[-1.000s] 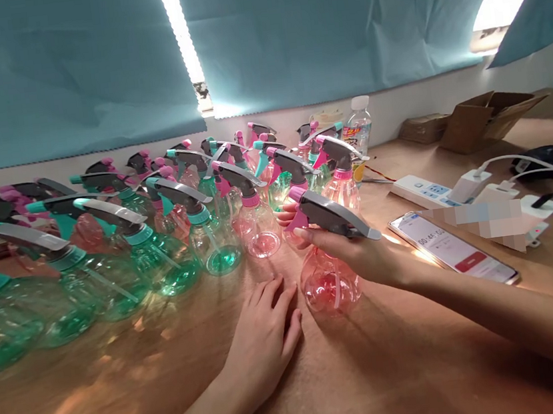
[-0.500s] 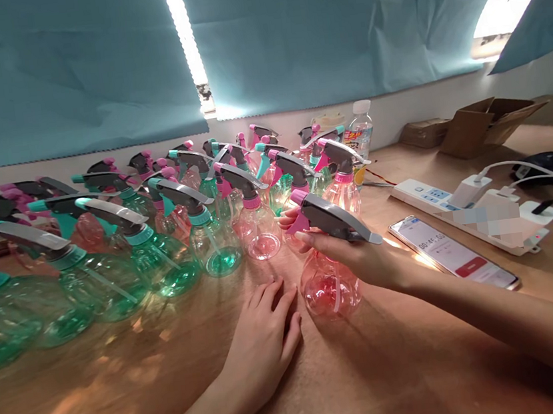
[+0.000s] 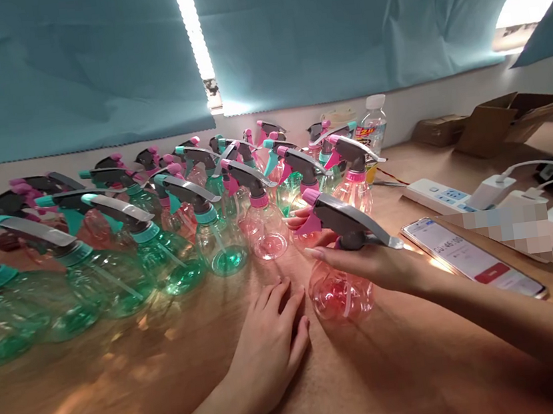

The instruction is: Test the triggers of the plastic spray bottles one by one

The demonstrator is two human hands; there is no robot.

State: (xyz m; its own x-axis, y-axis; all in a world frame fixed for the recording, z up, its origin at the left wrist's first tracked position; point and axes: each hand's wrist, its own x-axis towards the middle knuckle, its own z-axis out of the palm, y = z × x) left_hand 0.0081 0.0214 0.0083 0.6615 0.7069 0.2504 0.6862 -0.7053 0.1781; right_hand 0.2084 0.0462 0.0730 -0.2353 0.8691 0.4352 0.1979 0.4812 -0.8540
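Observation:
My right hand (image 3: 371,264) is closed round the neck of a pink spray bottle (image 3: 340,296), just under its grey head with the pink nozzle. This bottle stands on the table with a clear tube inside, and the hand hides its collar. Beside it on the left, my left hand (image 3: 272,338) lies flat on the table, fingers loosely spread and holding nothing. A second pink spray bottle (image 3: 265,232) stands just beyond the left fingertips. Nearby is a green spray bottle (image 3: 221,244) with a teal collar.
Several more green and pink spray bottles fill the table's left and back. To the right lie a phone (image 3: 474,256) with a running timer and a power strip (image 3: 436,195) with plugged chargers. Behind are a clear drink bottle (image 3: 374,121) and an open cardboard box (image 3: 493,123).
The view has turned slightly left, so everything sits further right in the picture. My right thumb is a little lower against the spray head. My left hand rests as before.

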